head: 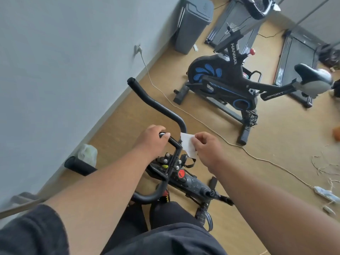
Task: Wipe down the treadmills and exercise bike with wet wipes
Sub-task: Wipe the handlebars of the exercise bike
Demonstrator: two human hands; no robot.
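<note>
I stand over a black exercise bike (191,183) with curved black handlebars (156,103). My left hand (150,140) is closed around the short centre grip of the handlebar. My right hand (206,146) pinches a white wet wipe (187,146), which hangs against the handlebar's centre bar just right of my left hand. A second exercise bike (230,83), black with blue markings and a grey saddle, stands farther off on the floor. Two treadmills lie beyond it, one treadmill (237,21) at the top centre, the other treadmill (296,56) to the right.
A grey lidded bin (191,24) stands against the wall. A pale cable (211,129) runs from a wall socket across the wooden floor to a power strip (325,194). A plastic jug (88,153) sits by the wall. String scraps litter the floor at right.
</note>
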